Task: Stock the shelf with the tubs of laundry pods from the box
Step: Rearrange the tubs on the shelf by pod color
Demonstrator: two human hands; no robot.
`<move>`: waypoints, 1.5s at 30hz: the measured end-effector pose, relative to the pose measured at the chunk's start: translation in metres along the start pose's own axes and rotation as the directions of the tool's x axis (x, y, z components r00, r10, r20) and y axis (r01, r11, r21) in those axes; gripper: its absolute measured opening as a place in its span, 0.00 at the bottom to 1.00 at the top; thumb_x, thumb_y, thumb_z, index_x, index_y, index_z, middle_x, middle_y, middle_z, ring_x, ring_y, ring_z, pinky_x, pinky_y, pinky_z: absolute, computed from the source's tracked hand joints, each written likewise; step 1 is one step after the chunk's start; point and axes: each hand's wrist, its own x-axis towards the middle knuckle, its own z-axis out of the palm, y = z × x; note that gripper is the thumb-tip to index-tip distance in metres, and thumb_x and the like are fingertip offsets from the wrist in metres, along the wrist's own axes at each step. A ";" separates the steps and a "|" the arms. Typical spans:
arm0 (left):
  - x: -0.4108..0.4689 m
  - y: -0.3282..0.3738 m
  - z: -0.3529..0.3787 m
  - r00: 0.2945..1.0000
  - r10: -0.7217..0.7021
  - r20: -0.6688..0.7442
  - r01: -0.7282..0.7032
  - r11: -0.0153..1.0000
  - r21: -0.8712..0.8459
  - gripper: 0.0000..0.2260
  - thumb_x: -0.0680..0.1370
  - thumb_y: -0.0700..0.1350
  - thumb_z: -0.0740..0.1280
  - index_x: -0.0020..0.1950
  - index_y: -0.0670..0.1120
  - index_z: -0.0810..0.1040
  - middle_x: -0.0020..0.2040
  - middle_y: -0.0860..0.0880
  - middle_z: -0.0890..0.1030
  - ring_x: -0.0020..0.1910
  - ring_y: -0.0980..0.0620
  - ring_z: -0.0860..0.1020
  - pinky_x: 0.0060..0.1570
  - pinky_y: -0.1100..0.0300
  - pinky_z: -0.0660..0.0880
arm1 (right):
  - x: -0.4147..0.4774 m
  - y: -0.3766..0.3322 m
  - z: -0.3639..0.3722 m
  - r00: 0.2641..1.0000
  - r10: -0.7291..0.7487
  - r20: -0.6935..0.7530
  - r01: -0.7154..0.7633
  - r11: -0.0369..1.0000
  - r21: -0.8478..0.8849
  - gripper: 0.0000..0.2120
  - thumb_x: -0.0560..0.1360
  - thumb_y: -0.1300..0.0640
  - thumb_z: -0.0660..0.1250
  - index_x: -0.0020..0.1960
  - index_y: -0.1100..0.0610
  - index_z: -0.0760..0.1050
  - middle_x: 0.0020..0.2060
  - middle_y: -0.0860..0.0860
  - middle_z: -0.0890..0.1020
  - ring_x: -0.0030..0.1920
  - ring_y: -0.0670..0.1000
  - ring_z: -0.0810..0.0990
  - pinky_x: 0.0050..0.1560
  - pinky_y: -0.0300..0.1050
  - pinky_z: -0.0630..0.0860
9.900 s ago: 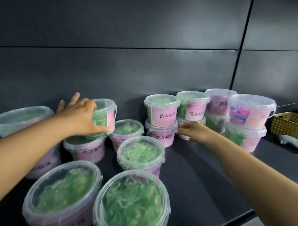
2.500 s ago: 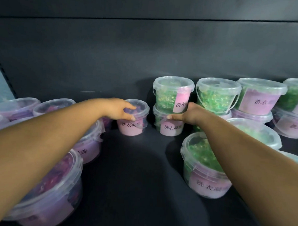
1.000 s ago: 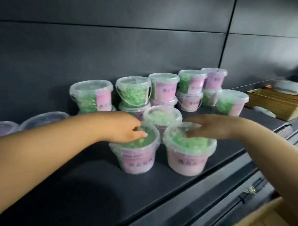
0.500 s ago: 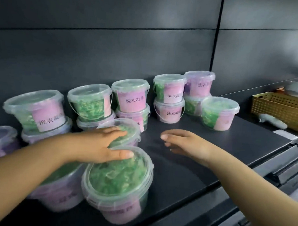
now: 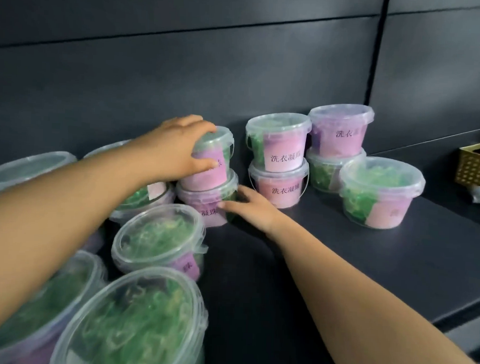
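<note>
Clear tubs of green laundry pods with pink labels stand on the dark shelf (image 5: 326, 257). My left hand (image 5: 177, 146) grips the upper tub (image 5: 215, 158) of a two-high stack from its top and side. My right hand (image 5: 248, 207) touches the front of the lower tub (image 5: 205, 205) with straight fingers. To the right stand two more stacks: one (image 5: 279, 145) with green pods above and one (image 5: 337, 131) with a purple tub above. A single tub (image 5: 378, 193) sits in front of them. Several lidded tubs (image 5: 159, 236) fill the near left.
The shelf's dark back panel (image 5: 238, 71) rises right behind the stacks. A yellow perforated basket (image 5: 476, 164) sits at the far right, with a white object beside it. The shelf's front edge runs along the lower right.
My left hand has left the near tub's lid and now grips the upper tub of the back stack. My right hand has reached forward to the lower tub.
</note>
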 end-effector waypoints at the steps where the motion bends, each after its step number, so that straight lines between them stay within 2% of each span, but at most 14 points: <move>1: 0.010 0.002 0.005 0.999 -0.036 0.012 0.036 0.999 -0.012 0.29 0.74 0.53 0.67 0.72 0.50 0.62 0.73 0.48 0.63 0.71 0.46 0.63 0.66 0.58 0.60 | -0.001 -0.001 -0.006 1.000 0.002 0.007 -0.001 0.998 -0.064 0.18 0.72 0.54 0.70 0.60 0.58 0.75 0.57 0.51 0.80 0.55 0.48 0.78 0.62 0.41 0.70; 4: 0.029 0.004 0.019 0.984 -0.168 0.055 0.168 0.986 0.006 0.29 0.73 0.56 0.66 0.71 0.49 0.64 0.70 0.44 0.67 0.68 0.44 0.67 0.63 0.55 0.65 | -0.008 -0.004 -0.030 0.966 -0.078 -0.248 0.026 0.978 -0.207 0.11 0.74 0.51 0.67 0.46 0.59 0.80 0.43 0.53 0.82 0.46 0.49 0.78 0.51 0.41 0.71; 7: 0.040 0.013 0.014 0.969 -0.242 0.056 0.239 0.969 0.061 0.27 0.72 0.64 0.63 0.63 0.47 0.71 0.64 0.43 0.72 0.61 0.43 0.71 0.51 0.55 0.67 | -0.021 -0.002 -0.053 0.731 -0.079 -0.678 0.007 0.994 -0.107 0.13 0.75 0.50 0.64 0.39 0.58 0.75 0.35 0.51 0.80 0.40 0.52 0.76 0.43 0.44 0.71; 9: 0.053 0.026 0.004 0.969 -0.242 0.038 0.240 0.969 0.064 0.28 0.72 0.66 0.60 0.58 0.44 0.74 0.62 0.42 0.74 0.57 0.43 0.71 0.49 0.55 0.66 | -0.024 0.005 -0.059 0.663 -0.041 -0.747 0.003 0.999 -0.052 0.10 0.74 0.48 0.67 0.46 0.54 0.72 0.41 0.46 0.78 0.45 0.49 0.76 0.46 0.41 0.69; 13: 0.079 0.061 0.005 0.998 -0.020 -0.059 0.010 0.986 -0.168 0.32 0.69 0.60 0.69 0.69 0.49 0.65 0.72 0.48 0.64 0.70 0.48 0.63 0.64 0.59 0.62 | -0.007 0.022 -0.058 0.747 -0.023 -0.665 0.014 1.000 -0.019 0.40 0.66 0.48 0.75 0.71 0.55 0.60 0.67 0.52 0.69 0.68 0.52 0.67 0.67 0.48 0.65; 17: 0.102 0.085 0.035 0.996 0.073 0.040 -0.066 0.984 -0.167 0.37 0.69 0.58 0.70 0.74 0.51 0.59 0.74 0.49 0.62 0.72 0.48 0.61 0.67 0.59 0.60 | 0.008 0.029 -0.060 0.815 0.009 -0.580 -0.042 0.998 -0.043 0.54 0.65 0.46 0.76 0.76 0.53 0.41 0.75 0.52 0.56 0.74 0.53 0.55 0.73 0.50 0.56; 21: 0.110 0.082 0.044 0.999 0.028 -0.023 -0.033 0.969 -0.244 0.31 0.71 0.53 0.71 0.72 0.51 0.65 0.72 0.49 0.67 0.69 0.51 0.67 0.60 0.63 0.63 | 0.009 0.028 -0.070 0.822 -0.058 -0.566 0.100 0.994 0.043 0.46 0.61 0.52 0.79 0.71 0.53 0.57 0.66 0.49 0.70 0.66 0.49 0.69 0.67 0.48 0.67; 25: 0.110 0.073 0.019 0.990 -0.066 -0.126 -0.026 0.785 -0.619 0.17 0.70 0.50 0.73 0.57 0.49 0.77 0.50 0.49 0.79 0.45 0.54 0.73 0.32 0.73 0.68 | 0.006 0.024 -0.090 0.876 -0.012 -0.483 0.146 0.959 0.242 0.35 0.59 0.57 0.80 0.62 0.56 0.70 0.58 0.51 0.79 0.57 0.49 0.78 0.60 0.49 0.74; 27: 0.107 0.070 -0.001 0.974 -0.086 -0.207 -0.076 0.743 -0.665 0.16 0.69 0.48 0.73 0.56 0.49 0.78 0.46 0.52 0.78 0.44 0.55 0.74 0.34 0.75 0.68 | 0.002 0.017 -0.091 0.923 0.052 -0.380 0.134 0.885 0.446 0.15 0.67 0.58 0.75 0.51 0.54 0.73 0.47 0.48 0.82 0.47 0.46 0.80 0.51 0.46 0.77; 29: 0.103 0.066 -0.019 0.961 -0.099 -0.258 -0.114 0.708 -0.697 0.17 0.68 0.47 0.74 0.56 0.52 0.78 0.44 0.55 0.78 0.44 0.56 0.75 0.43 0.67 0.72 | 0.000 0.013 -0.090 0.957 0.117 -0.267 0.054 0.828 0.558 0.08 0.73 0.52 0.68 0.50 0.52 0.75 0.42 0.47 0.81 0.43 0.46 0.78 0.46 0.46 0.76; 33: 0.100 0.053 -0.029 0.956 -0.111 -0.273 -0.126 0.683 -0.719 0.14 0.67 0.47 0.75 0.50 0.56 0.77 0.43 0.57 0.79 0.42 0.58 0.76 0.44 0.62 0.73 | -0.004 0.006 -0.090 0.969 0.103 -0.226 0.058 0.793 0.606 0.15 0.74 0.51 0.65 0.58 0.55 0.75 0.45 0.51 0.79 0.44 0.49 0.77 0.42 0.43 0.77; 39: 0.102 0.056 -0.016 0.981 -0.066 -0.180 -0.052 0.811 -0.582 0.16 0.66 0.48 0.76 0.52 0.48 0.81 0.45 0.48 0.80 0.42 0.53 0.74 0.44 0.59 0.71 | -0.032 -0.017 -0.087 0.955 0.002 -0.296 0.152 0.855 0.496 0.12 0.70 0.62 0.71 0.46 0.52 0.70 0.36 0.48 0.78 0.32 0.44 0.77 0.31 0.36 0.74; 43: 0.101 0.068 0.003 0.997 0.001 -0.082 -0.044 0.847 -0.530 0.19 0.68 0.48 0.75 0.57 0.49 0.79 0.46 0.51 0.78 0.44 0.54 0.74 0.34 0.66 0.67 | -0.076 -0.023 -0.080 0.924 -0.068 -0.377 0.180 0.946 0.268 0.19 0.63 0.63 0.76 0.45 0.51 0.68 0.38 0.48 0.77 0.36 0.45 0.76 0.41 0.40 0.77; 45: 0.101 0.076 0.021 0.998 0.061 0.010 -0.050 0.897 -0.439 0.20 0.68 0.49 0.75 0.58 0.48 0.79 0.48 0.50 0.80 0.46 0.52 0.75 0.37 0.62 0.68 | -0.101 -0.019 -0.082 0.917 -0.081 -0.391 0.167 0.968 0.189 0.23 0.59 0.59 0.79 0.46 0.49 0.69 0.40 0.47 0.77 0.39 0.44 0.77 0.46 0.43 0.79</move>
